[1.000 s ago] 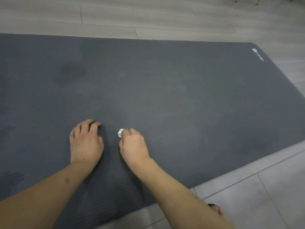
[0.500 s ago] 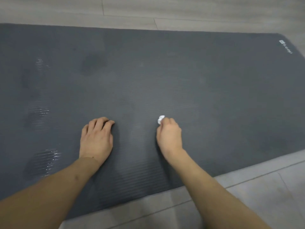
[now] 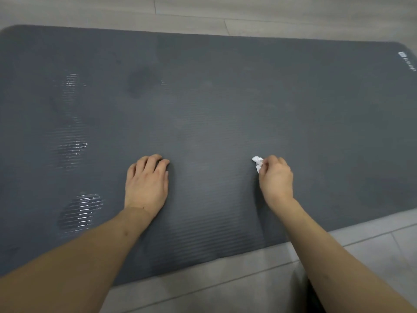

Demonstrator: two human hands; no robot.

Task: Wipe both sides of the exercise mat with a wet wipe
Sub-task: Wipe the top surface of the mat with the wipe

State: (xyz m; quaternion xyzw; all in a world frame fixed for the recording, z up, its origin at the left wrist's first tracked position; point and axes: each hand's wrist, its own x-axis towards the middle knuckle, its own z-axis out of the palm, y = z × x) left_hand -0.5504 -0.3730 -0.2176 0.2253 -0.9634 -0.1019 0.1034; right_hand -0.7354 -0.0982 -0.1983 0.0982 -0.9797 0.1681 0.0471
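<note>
A dark grey ribbed exercise mat (image 3: 225, 105) lies flat on the floor and fills most of the head view. My right hand (image 3: 275, 177) grips a small crumpled white wet wipe (image 3: 257, 163) and holds it down on the mat near the front edge. My left hand (image 3: 147, 179) rests on the mat to the left of it, fingers bent with the tips on the surface, holding nothing. Shiny wet patches (image 3: 79, 208) show on the left part of the mat.
Light grey floor tiles (image 3: 225, 285) run along the mat's near edge, and pale floor boards (image 3: 225, 14) lie beyond its far edge. A small white logo (image 3: 406, 62) marks the mat's far right corner. A dark stain (image 3: 140, 83) sits on the far left-middle.
My right hand has slid the wipe rightward across the mat, away from my left hand. The view has shifted, bringing the mat's left end and wet patches into sight.
</note>
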